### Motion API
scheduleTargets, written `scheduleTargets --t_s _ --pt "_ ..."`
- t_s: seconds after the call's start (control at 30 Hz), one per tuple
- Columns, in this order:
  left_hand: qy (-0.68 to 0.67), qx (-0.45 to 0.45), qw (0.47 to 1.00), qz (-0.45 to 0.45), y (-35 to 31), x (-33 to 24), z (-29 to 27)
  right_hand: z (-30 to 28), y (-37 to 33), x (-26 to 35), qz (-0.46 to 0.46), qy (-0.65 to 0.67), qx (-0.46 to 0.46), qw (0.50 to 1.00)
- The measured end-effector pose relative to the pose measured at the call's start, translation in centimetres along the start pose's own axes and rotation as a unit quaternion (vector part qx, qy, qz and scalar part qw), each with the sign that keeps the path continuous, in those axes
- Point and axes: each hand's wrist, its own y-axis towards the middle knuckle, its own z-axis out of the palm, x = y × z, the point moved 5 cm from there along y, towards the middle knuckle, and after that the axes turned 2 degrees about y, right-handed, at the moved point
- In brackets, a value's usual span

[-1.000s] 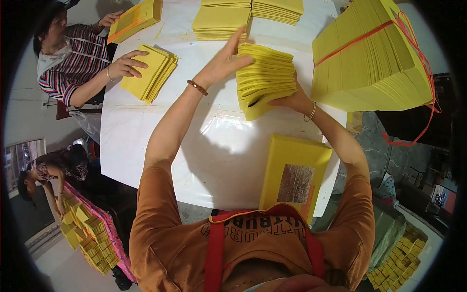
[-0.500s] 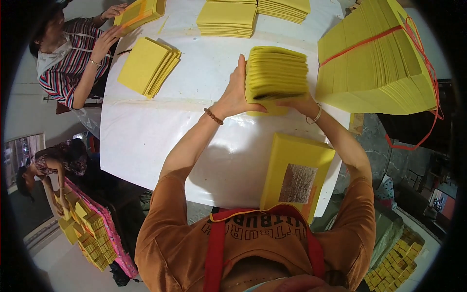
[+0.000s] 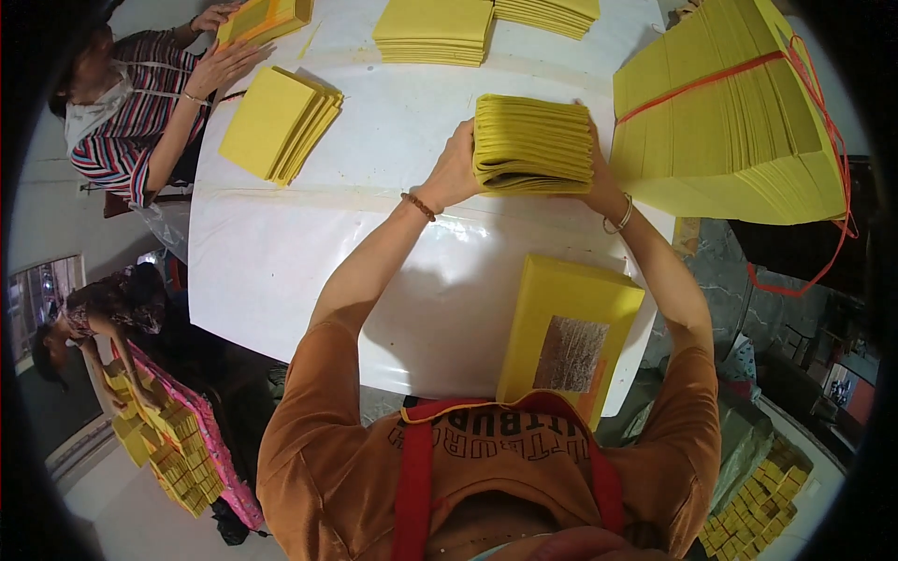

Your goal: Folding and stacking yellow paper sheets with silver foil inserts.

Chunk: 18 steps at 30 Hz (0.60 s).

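Between my two hands is a thick stack of folded yellow paper, its many layered edges turned up toward me. My left hand presses against the stack's left side, wearing a brown bead bracelet. On the opposite side my right hand grips it, partly hidden behind the paper; a light bangle is on that wrist. Close to my body, on the right of the white table, lies a yellow packet with a brownish printed panel and an orange patch.
A tall yellow paper bundle bound with red string stands at the right. Folded yellow stacks sit at the far side, and another pile lies at left. A co-worker in a striped top handles a yellow packet.
The stack is squared more evenly between my hands, its layers now sharper to see. My left hand has slid lower along its side, and my right has moved up its right side.
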Motion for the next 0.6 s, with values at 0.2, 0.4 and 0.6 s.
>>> scheduleTargets --t_s 0.2,0.4,0.6 --pt "-0.119 -0.023 0.991 0.062 -0.7 -3.2 -1.2 -0.6 -0.1 -0.5 0.032 -0.091 0.022 0.995" --pt "-0.284 -0.006 0.958 -0.024 0.0 -3.4 -1.8 -0.5 0.1 -0.3 0.029 -0.087 0.016 0.996" --pt "-0.346 0.007 0.936 -0.057 0.2 -2.6 -1.3 -0.6 0.8 -0.6 0.075 -0.043 0.027 0.996"
